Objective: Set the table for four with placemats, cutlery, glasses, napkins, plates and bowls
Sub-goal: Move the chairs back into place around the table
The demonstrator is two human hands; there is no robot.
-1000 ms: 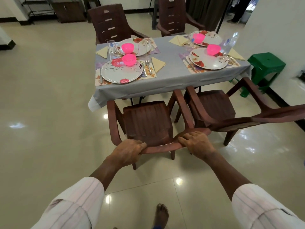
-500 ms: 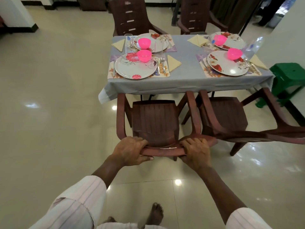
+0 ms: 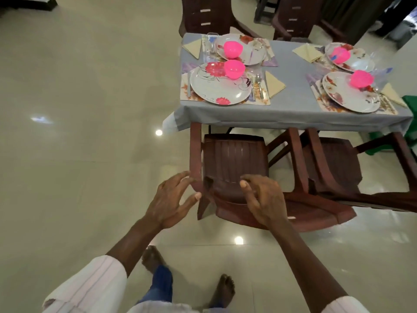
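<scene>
Head cam looks down at the left hand (image 3: 171, 199) and right hand (image 3: 264, 199), both with fingers spread and gripping nothing, right by the backrest of the brown chair (image 3: 234, 159) pushed up to the table (image 3: 293, 109). The table has four floral plates (image 3: 216, 86) with pink bowls (image 3: 234, 68) on placemats (image 3: 259, 101), and yellow napkins (image 3: 274, 83) alongside.
</scene>
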